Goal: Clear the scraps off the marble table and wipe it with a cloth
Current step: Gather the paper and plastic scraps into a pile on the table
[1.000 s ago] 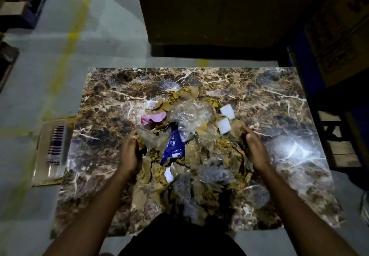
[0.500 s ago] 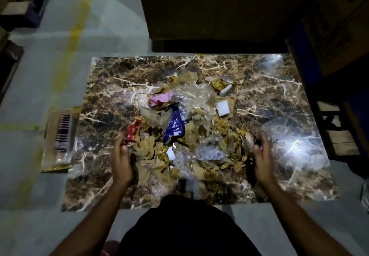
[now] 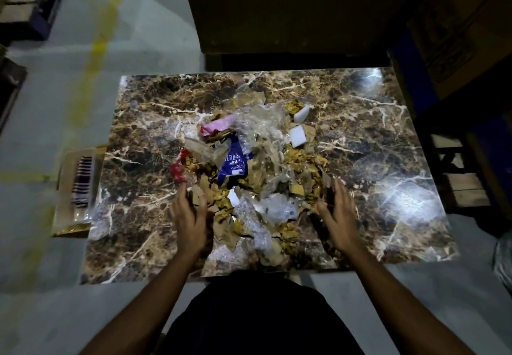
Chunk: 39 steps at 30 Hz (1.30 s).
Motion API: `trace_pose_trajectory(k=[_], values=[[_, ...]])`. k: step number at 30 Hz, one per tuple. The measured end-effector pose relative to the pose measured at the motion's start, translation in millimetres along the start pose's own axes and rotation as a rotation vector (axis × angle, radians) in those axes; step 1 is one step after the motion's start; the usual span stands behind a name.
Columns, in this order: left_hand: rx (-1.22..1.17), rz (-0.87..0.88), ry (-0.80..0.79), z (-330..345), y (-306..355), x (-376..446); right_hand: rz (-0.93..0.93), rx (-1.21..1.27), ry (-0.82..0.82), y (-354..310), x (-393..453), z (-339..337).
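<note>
left hand (image 3: pixel 189 216): fingers relaxed, apart, gripping nothing, at the pile's left flank.
right hand (image 3: pixel 339 213): same, apart, on the right flank.
scraps (image 3: pixel 257 172): one heap, mid marble table (image 3: pixel 144 122), trailing to the near edge.
how i'd do it: cup both palms low, squeeze inward, catch the white foam bits (image 3: pixel 297 136) toward the far edge, lift together.
cloth: none visible.

The heap of scraps (image 3: pixel 257 172) lies on the middle of the marble table (image 3: pixel 388 133). The left hand (image 3: pixel 189 216) is at 7 o'clock of the heap, the right hand (image 3: pixel 336 216) at 5 o'clock. Two foam blocks (image 3: pixel 298 136) sit at 1 o'clock. A flat carton (image 3: pixel 79 185) lies on the floor at 9 o'clock of the table.
</note>
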<state>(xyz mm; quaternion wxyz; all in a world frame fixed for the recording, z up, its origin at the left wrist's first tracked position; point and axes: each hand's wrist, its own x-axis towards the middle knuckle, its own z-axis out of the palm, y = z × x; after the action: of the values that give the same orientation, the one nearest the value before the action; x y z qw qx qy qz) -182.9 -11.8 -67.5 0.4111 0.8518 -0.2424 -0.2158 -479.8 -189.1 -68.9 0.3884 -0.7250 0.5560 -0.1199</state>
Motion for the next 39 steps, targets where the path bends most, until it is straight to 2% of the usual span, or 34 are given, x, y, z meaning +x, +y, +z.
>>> trace_pose_trajectory(k=[2, 5, 7, 9, 10, 12, 14, 16, 19, 24, 27, 29, 31, 34, 37, 39], values=[[0.091, 0.042, -0.106, -17.3, -15.5, -23.7, 0.016, -0.01, -0.061, 6.5, -26.5, -14.5], [0.287, 0.095, -0.328, -20.5, -29.0, -53.4, 0.002, 0.033, -0.26, -6.0, -59.8, -10.3], [0.403, 0.184, -0.402, -9.0, -26.8, -58.4, -0.087, 0.0, -0.335, -17.7, -70.0, 9.3], [0.412, 0.22, -0.435, 6.0, -21.2, -54.4, -0.053, -0.017, -0.366, -32.0, -73.9, 32.0], [0.391, 0.231, -0.434, 13.6, -17.8, -50.8, -0.024, -0.047, -0.347, -38.3, -74.1, 40.9], [0.355, 0.225, -0.398, 26.2, -7.3, -43.7, -0.12, -0.109, -0.18, -40.4, -68.5, 57.7], [0.307, 0.183, -0.366, 34.6, 7.0, -38.0, -0.205, -0.086, -0.109, -37.2, -58.6, 69.0], [0.258, 0.139, -0.355, 42.3, 17.3, -32.0, -0.154, -0.05, -0.172, -46.7, -41.9, 67.5], [0.244, 0.14, -0.33, 51.6, 25.3, -20.1, -0.026, -0.058, -0.153, -64.9, -20.2, 68.9], [0.325, 0.188, -0.243, 58.3, 28.8, 0.1, -0.096, 0.042, -0.112, -66.9, -0.4, 71.1], [0.369, 0.212, -0.229, 42.6, 27.4, -7.1, -0.04, 0.143, -0.145, -52.9, -3.6, 63.2], [0.388, 0.22, -0.224, 26.5, 13.6, -17.8, -0.006, 0.186, -0.112, -40.4, -17.5, 51.8], [0.413, 0.159, -0.172, 13.7, -6.7, -26.6, 0.011, 0.141, -0.076, -26.3, -30.0, 41.4], [0.426, 0.016, -0.093, 6.3, -23.7, -25.4, -0.057, -0.043, -0.129, -25.5, -43.0, 42.9], [0.493, 0.11, -0.146, 13.7, -14.0, -10.0, -0.248, -0.123, -0.157, -41.2, -40.5, 69.7], [0.479, 0.176, -0.216, 24.7, 0.3, 1.2, -0.245, -0.141, -0.13, -57.5, -26.1, 82.8]])
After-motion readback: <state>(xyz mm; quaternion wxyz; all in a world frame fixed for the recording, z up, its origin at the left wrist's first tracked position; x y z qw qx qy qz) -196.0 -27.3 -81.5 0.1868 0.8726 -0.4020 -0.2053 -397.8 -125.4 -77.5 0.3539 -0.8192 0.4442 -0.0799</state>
